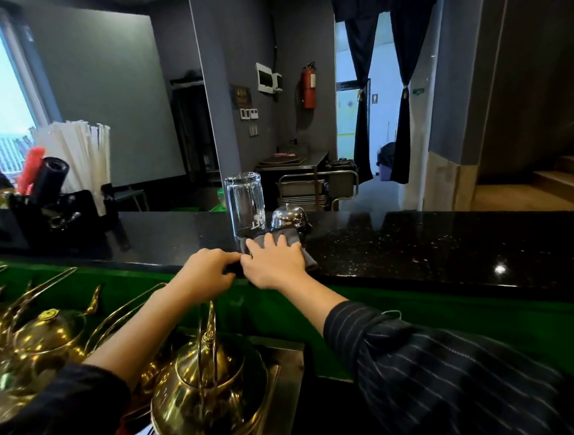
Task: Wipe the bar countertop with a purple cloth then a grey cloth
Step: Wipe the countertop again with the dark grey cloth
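A folded grey cloth point(296, 238) lies on the black speckled bar countertop point(418, 241), near its front edge. My right hand point(275, 261) lies flat on top of the cloth with its fingers spread. My left hand point(207, 271) is beside it on the left, its fingers curled around the cloth's near left edge. Most of the cloth is hidden under my hands. No purple cloth is in view.
An upturned clear glass point(245, 203) and a silver service bell point(289, 217) stand just behind the cloth. A black caddy with straws point(54, 208) sits at the counter's left end. Brass teapots point(203, 395) stand on the lower shelf under my arms.
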